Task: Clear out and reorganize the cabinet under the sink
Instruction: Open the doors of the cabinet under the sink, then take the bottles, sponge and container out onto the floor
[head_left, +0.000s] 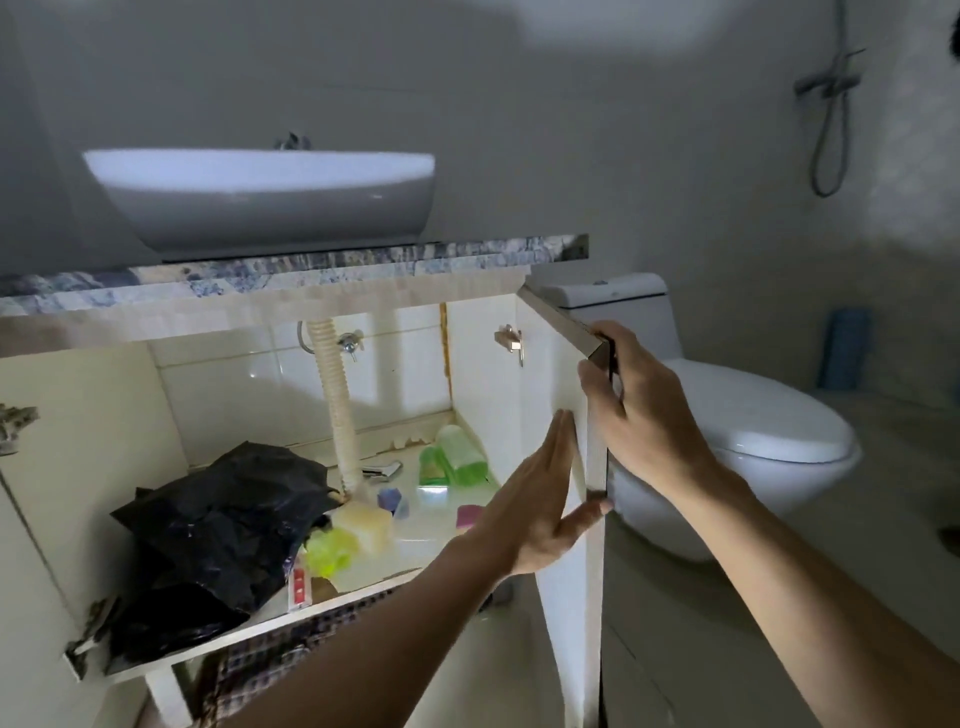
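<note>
Both hands worked cabinet door (563, 415): right hand (644, 410) curled over its outer edge, left hand (535, 499) flat inside, fingers together, steadying swing; black bag (218, 525) left of door.

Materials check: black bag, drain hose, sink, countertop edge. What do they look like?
Black bag: thin plastic film, glossy, crumpled with sharp creases and highlights.
Drain hose: ribbed flexible plastic, cream, matte.
Sink: probably glazed ceramic, smooth white with a soft sheen.
Countertop edge: looks like polished stone, blue-grey veining; could be a stone-look laminate.
</note>
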